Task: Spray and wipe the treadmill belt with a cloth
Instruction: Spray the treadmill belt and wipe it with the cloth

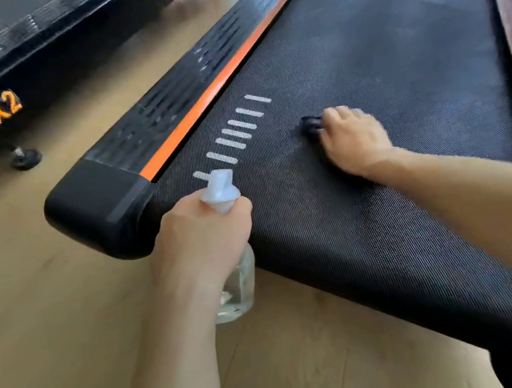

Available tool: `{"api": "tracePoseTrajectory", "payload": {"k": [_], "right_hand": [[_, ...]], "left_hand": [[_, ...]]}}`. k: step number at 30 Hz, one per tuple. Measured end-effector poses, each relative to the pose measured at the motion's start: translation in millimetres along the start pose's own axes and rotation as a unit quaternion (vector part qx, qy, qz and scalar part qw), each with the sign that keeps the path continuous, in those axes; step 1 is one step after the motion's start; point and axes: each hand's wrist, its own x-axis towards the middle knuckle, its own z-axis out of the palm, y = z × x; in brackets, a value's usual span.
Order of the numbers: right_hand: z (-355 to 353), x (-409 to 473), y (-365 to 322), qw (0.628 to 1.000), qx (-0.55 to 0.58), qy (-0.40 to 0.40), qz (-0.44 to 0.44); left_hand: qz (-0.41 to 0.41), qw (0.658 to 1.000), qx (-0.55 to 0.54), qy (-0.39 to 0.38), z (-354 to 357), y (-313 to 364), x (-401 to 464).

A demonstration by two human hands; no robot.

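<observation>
Left hand (pixel 202 234) wrapped around neck of clear spray bottle (pixel 235 286), white nozzle (pixel 220 189) up, colourless liquid low inside, held above belt's near edge. Right hand (pixel 353 142) flat on treadmill belt (pixel 393 50), fingers curled over dark cloth (pixel 312 123), mostly hidden beneath. White stripes (pixel 235 132) just left of cloth. Orange strip (pixel 227 79) beside belt. Wooden floor (pixel 27 302) beneath.

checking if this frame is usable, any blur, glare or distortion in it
Head view: the right hand and the dark cloth under it are motion-blurred; the left hand holding the spray bottle is sharper. Window glare washes out the treadmill belt and the side rail toward the top. Wide-angle distortion bends the straight edges.
</observation>
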Motion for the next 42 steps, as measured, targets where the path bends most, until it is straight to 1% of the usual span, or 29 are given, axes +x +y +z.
{"api": "tracePoseTrajectory", "payload": {"k": [1,2,3,5,7,10,11,12,13,14,16,17,18,20,22,23,26,28,29,30,31,32,34,36,37,38,39,40,42], "right_hand": [[1,1,9,0.998,-0.013,-0.004,0.053],[1,-4,3,0.997,-0.017,-0.005,0.074],[1,-10,-16,0.998,-0.013,0.004,0.066],[-6,-37,-64,1.0,0.015,0.012,-0.011],[-20,-76,-105,0.988,0.078,-0.004,-0.133],[-39,-114,-128,0.935,0.148,-0.068,-0.314],[-43,-110,-121,0.917,0.144,-0.081,-0.363],[-42,-99,-110,0.912,0.126,-0.087,-0.381],[-36,-82,-94,0.923,0.106,-0.081,-0.361],[-28,-60,-74,0.947,0.093,-0.061,-0.302],[-12,-21,-21,0.991,0.053,-0.028,-0.12],[-9,-10,1,0.999,0.032,-0.026,-0.031],[-6,-4,12,0.999,0.018,-0.025,0.03],[-6,-4,0,0.996,0.007,-0.023,0.082],[-13,-21,-33,0.997,0.028,-0.014,0.074],[-16,-36,-50,0.998,0.041,-0.013,0.037],[-39,-98,-85,0.982,0.106,-0.043,-0.153],[-50,-115,-74,0.952,0.158,-0.078,-0.25],[-52,-113,-60,0.945,0.154,-0.091,-0.274],[-49,-105,-42,0.948,0.135,-0.09,-0.275],[-44,-92,-20,0.96,0.111,-0.075,-0.247],[-38,-77,4,0.978,0.085,-0.054,-0.185],[-29,-49,51,0.999,0.035,-0.03,-0.006],[-25,-32,75,0.986,0.016,-0.03,0.164],[-23,-27,69,0.98,0.019,-0.023,0.199],[-23,-27,54,0.98,0.022,-0.021,0.198],[-26,-34,31,0.985,0.03,-0.021,0.169],[-28,-45,5,0.992,0.046,-0.025,0.115],[-38,-80,-48,0.995,0.085,-0.044,-0.043]], "left_hand": [[0.004,1.0,-0.003,-0.006,0,1,2],[0.009,1.0,-0.005,-0.01,1,2,3],[0.014,1.0,-0.009,-0.01,1,2,4],[0.019,1.0,-0.01,-0.016,2,3,6],[0.019,1.0,0.009,-0.017,4,2,9],[0.04,0.999,0.028,-0.011,6,2,12],[0.042,0.999,0.027,-0.014,8,5,10],[0.042,0.999,0.024,-0.018,10,6,9],[0.037,0.999,0.022,-0.021,12,7,10],[0.03,0.999,0.017,-0.02,12,8,10],[0.034,0.999,0.014,-0.019,14,9,8],[0.036,0.999,0.012,-0.019,16,9,8],[0.034,0.999,0.013,-0.021,18,10,7],[0.038,0.998,0.03,-0.029,21,11,7],[0.043,0.998,0.045,-0.031,24,14,7],[0.043,0.998,0.045,-0.032,25,16,6],[0.055,0.997,0.031,-0.04,30,20,5],[0.059,0.997,0.013,-0.042,31,25,0],[0.055,0.998,0.015,-0.042,32,26,-2],[0.053,0.997,0.021,-0.046,32,28,-3],[0.051,0.997,0.026,-0.055,32,29,-4],[0.05,0.996,0.025,-0.063,33,30,-4],[0.054,0.996,0.023,-0.072,33,30,-4],[0.065,0.995,0.027,-0.075,35,29,-5],[0.066,0.995,0.024,-0.071,35,29,-4],[0.065,0.995,0.021,-0.069,35,28,-3],[0.062,0.995,0.017,-0.07,34,27,-1],[0.055,0.996,0.012,-0.071,33,27,0],[0.04,0.997,0.002,-0.062,28,27,5]]}}
